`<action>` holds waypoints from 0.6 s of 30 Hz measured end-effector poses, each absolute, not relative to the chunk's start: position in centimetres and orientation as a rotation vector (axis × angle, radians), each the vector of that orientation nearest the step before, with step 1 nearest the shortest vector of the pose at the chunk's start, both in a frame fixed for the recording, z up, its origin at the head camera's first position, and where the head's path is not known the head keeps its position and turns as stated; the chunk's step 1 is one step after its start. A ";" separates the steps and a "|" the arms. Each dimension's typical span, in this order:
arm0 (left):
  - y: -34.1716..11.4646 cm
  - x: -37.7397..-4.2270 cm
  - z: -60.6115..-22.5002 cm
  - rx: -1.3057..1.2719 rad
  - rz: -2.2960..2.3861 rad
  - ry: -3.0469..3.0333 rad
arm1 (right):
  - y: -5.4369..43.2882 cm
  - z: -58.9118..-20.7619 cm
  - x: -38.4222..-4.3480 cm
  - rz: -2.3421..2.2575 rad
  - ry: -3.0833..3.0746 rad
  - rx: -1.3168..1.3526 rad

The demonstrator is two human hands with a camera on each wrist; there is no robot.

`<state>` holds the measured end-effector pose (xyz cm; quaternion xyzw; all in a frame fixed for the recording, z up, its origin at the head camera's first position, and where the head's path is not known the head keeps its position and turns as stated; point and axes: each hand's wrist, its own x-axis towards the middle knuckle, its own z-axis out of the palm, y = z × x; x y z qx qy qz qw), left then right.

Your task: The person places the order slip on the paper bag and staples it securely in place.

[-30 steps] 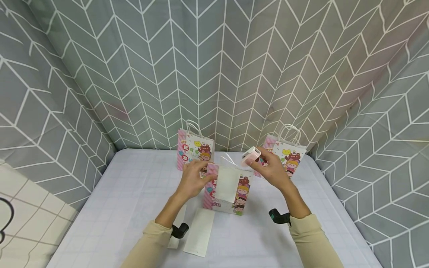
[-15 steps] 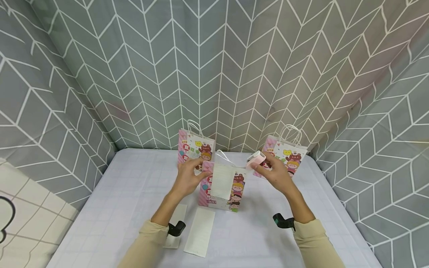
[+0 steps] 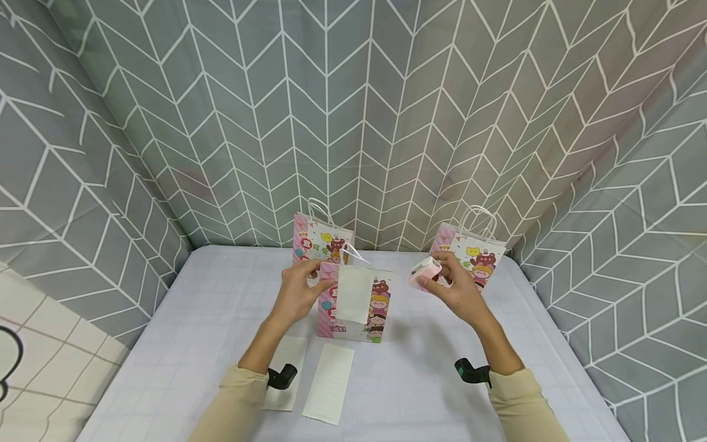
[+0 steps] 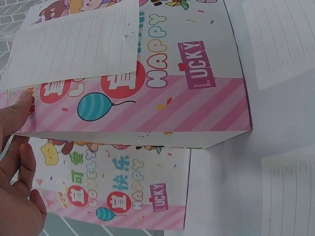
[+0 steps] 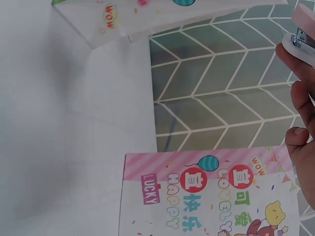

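My left hand point(image 3: 294, 293) pinches the top left corner of a pink and white paper gift bag point(image 3: 381, 316), thumb in front and fingers behind. A lined paper slip point(image 3: 355, 296) lies flat against the bag's front at its top edge; the left wrist view shows its ruled lines and tick boxes point(image 4: 81, 44). To the right of the bag, apart from it, my right hand point(image 3: 457, 293) holds a small pink and white stapler point(image 3: 425, 271) between thumb and fingers. Its metal front shows at the edge of the right wrist view point(image 5: 299, 38).
Two similar gift bags with white handles stand behind, one at back left point(image 3: 326, 240) and one at back right point(image 3: 479, 261). Two more slips lie on the white-covered table in front, one in the middle point(image 3: 329, 383) and one point(image 3: 287, 362) partly under my left wrist.
My left hand has carried the bag leftward, with the slip staying on it. The stapler, which was by the bag's top edge, has moved away to the right.
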<state>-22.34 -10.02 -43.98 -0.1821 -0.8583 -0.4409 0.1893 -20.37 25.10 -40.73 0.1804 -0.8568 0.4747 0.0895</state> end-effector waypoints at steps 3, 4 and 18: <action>-10.5 -22.4 -44.0 -0.504 -1.244 -2.395 | 25.3 -41.0 -20.3 1.413 -2.565 0.529; -10.7 -22.4 -44.0 -0.501 -1.247 -2.390 | 25.4 -41.1 -20.2 1.412 -2.572 0.530; -13.1 -22.6 -44.2 -0.406 -1.237 -2.343 | 26.7 -42.8 -19.4 1.224 -2.694 0.459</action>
